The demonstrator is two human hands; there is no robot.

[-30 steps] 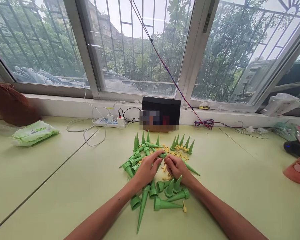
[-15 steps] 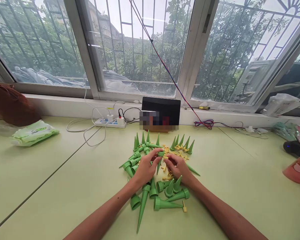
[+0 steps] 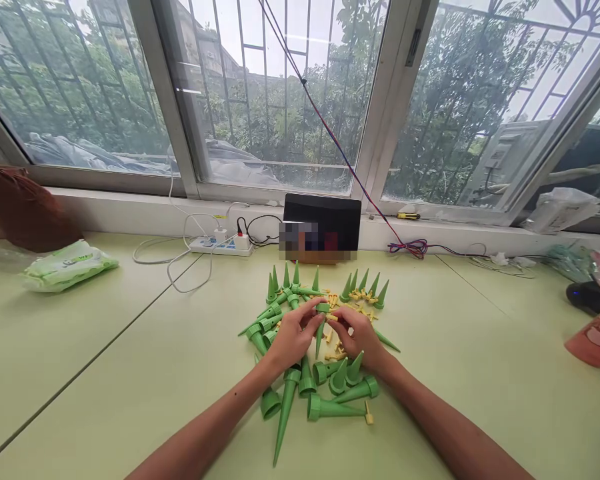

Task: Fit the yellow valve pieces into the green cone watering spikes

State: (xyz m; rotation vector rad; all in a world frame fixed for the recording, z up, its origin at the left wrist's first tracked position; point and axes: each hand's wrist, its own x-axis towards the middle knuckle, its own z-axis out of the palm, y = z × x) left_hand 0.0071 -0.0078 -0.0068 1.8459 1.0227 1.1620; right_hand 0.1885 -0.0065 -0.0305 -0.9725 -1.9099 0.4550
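Observation:
My left hand (image 3: pixel 296 333) is closed round the wide collar of a green plastic watering spike (image 3: pixel 321 337), whose pointed end hangs downward. Between the fingertips of my right hand (image 3: pixel 354 333) is a small yellow plastic valve (image 3: pixel 332 317), held against or very near the spike's side just below the collar; I cannot tell whether it sits in a hole. Around both hands lie several more green spikes (image 3: pixel 286 413), some on their sides. Loose yellow valves (image 3: pixel 365 310) are scattered behind my right hand, and one yellow valve (image 3: pixel 369 417) lies by a spike tip in front.
Several green spikes (image 3: pixel 381 293) stand upright at the back of the table (image 3: pixel 460 333). Beyond them a dark screen (image 3: pixel 321 223) leans by the window, with a power strip (image 3: pixel 225 247) and cables to its left. A wipes pack (image 3: pixel 70 267) lies left; a pink cup (image 3: pixel 597 337) stands right.
The spike in my left hand has turned from its open end facing me to point down. My right hand has brought the yellow valve up to its side.

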